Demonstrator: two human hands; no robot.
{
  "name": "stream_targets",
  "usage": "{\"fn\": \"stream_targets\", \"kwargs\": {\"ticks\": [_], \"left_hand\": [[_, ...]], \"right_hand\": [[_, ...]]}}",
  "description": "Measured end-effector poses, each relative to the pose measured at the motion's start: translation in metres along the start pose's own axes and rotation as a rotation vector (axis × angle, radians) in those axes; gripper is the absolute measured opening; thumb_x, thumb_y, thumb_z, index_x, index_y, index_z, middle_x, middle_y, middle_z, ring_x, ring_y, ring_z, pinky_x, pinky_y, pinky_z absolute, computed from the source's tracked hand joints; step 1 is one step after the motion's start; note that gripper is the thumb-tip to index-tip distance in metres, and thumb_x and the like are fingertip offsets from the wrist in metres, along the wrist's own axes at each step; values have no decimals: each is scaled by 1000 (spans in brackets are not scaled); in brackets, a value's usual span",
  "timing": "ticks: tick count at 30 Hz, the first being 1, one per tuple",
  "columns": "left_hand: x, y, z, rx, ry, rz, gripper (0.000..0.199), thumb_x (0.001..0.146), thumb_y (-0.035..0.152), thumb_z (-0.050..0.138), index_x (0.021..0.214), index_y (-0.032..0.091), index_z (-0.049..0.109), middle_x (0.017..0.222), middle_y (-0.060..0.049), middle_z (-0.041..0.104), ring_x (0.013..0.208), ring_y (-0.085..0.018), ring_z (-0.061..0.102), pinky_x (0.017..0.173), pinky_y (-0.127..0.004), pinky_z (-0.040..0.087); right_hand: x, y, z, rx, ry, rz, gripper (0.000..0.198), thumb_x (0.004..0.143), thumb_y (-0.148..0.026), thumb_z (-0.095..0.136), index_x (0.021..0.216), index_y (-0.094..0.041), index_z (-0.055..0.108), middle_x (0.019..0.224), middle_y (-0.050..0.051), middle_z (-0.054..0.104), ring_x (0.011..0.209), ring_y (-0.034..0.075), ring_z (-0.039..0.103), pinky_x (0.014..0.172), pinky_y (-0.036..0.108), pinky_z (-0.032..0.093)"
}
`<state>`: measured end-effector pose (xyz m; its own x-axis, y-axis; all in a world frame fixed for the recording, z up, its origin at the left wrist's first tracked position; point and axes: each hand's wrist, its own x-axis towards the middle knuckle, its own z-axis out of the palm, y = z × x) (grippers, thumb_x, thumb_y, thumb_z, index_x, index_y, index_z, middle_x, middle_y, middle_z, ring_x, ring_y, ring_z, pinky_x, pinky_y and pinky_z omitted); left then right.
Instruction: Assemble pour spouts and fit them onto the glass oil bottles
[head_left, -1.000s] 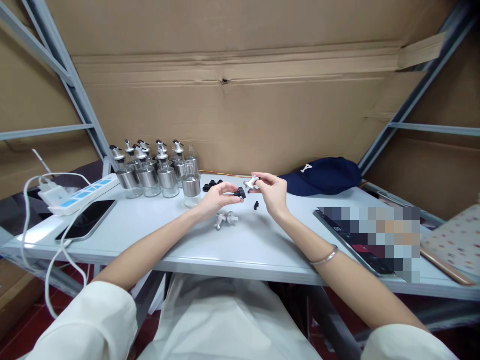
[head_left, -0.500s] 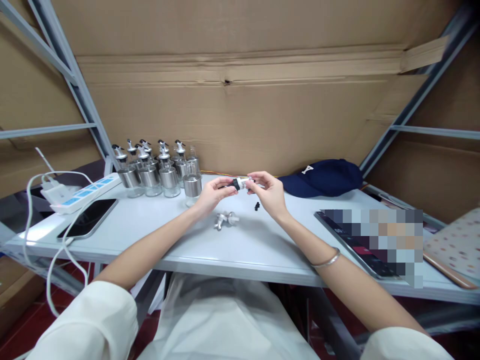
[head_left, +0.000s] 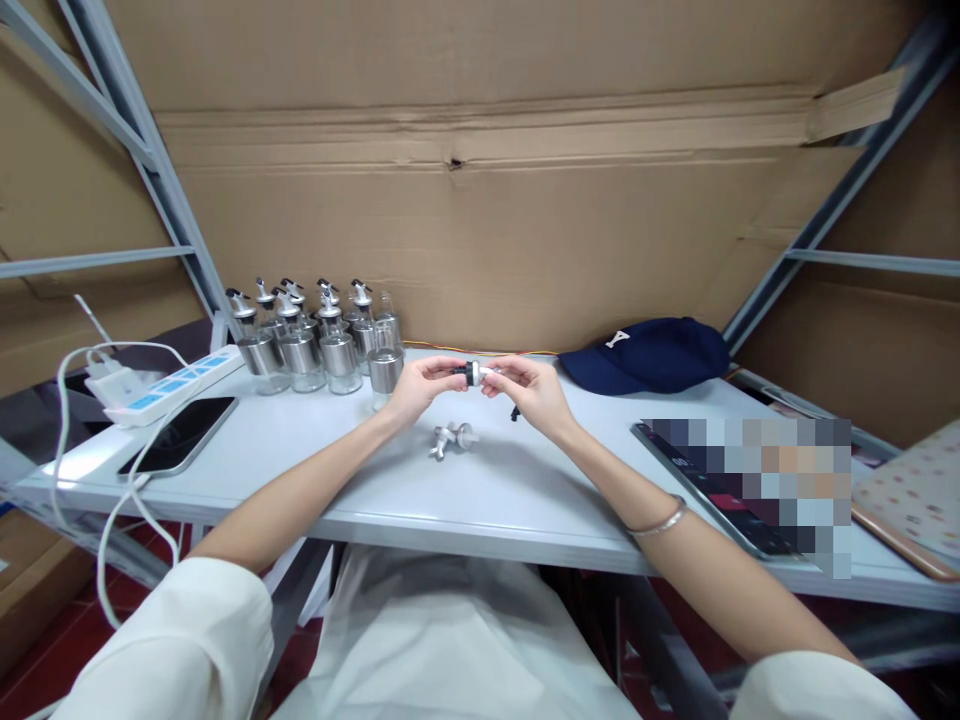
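Between my two hands, above the tabletop, is a pourer spout point(head_left: 474, 374) with a black ribbed stopper and a silver collar. My left hand point(head_left: 422, 388) pinches its black stopper end. The fingers of my right hand point(head_left: 529, 392) close on its silver end and hide most of that part. Below them on the table lie loose silver spout parts point(head_left: 450, 438). A small black piece point(head_left: 515, 413) rests under my right hand, partly covered by it. Just left of my left hand stands a glass bottle point(head_left: 385, 372) with a steel band and no spout.
Several spouted glass bottles point(head_left: 300, 350) stand at the back left. A power strip point(head_left: 176, 385), a phone point(head_left: 180, 437) and white cables point(head_left: 105, 510) lie at the left. A navy cap point(head_left: 645, 355), a tablet point(head_left: 705, 490) and a dotted case point(head_left: 915, 500) sit at the right.
My right hand has moved slightly left and down, closer to my left hand, closing over the spout's silver end. The small black piece is now partly covered.
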<state>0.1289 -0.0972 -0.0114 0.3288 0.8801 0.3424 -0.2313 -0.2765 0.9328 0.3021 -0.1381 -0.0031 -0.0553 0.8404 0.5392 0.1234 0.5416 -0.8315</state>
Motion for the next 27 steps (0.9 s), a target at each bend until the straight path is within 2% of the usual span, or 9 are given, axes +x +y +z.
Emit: {"fn": "stream_targets", "kwargs": {"ticks": [3,6,11,17,22,27], "left_hand": [[-2,-2,2,1,4,20,40,50,31,82,81,13,67,76,-4,70,65,-15,64,73,-37,52],[-5,1,7,23,-14,43,38,52,32,80,81,12,66,72,-3,69,62,-14,63,70,-35,52],[-10,12,18,10,-105,100,39,64,38,74,92,13,66,85,-5,69,73,-14,64,73,-30,52],[-9,10,11,28,-66,82,34,65,38,73,85,13,60,62,3,60,54,-8,58,59,-24,47],[-9,7,9,-46,-223,-26,42,64,36,75,96,13,61,82,-3,66,69,-13,63,71,-30,50],[-10,8,9,-112,-279,-15,37,66,34,73,94,13,61,80,-4,68,72,-14,64,76,-33,49]], "right_hand": [[0,1,0,38,-34,38,36,63,-49,72,78,-17,65,61,2,66,57,16,63,61,33,54],[2,3,-2,125,-88,135,34,61,-46,75,76,-18,64,62,2,65,57,15,61,61,33,53],[7,3,-9,410,-97,280,26,63,-39,73,76,-20,60,63,-2,57,58,11,54,62,29,49],[6,-1,-7,566,-139,382,16,66,-28,69,76,-20,59,66,-2,55,58,11,51,65,30,47],[3,-3,-6,645,-207,436,17,65,-25,72,76,-19,60,71,-1,59,65,13,55,67,29,47],[3,-2,-8,591,-233,402,16,72,-30,69,79,-19,60,70,-2,57,67,11,53,68,27,45]]}}
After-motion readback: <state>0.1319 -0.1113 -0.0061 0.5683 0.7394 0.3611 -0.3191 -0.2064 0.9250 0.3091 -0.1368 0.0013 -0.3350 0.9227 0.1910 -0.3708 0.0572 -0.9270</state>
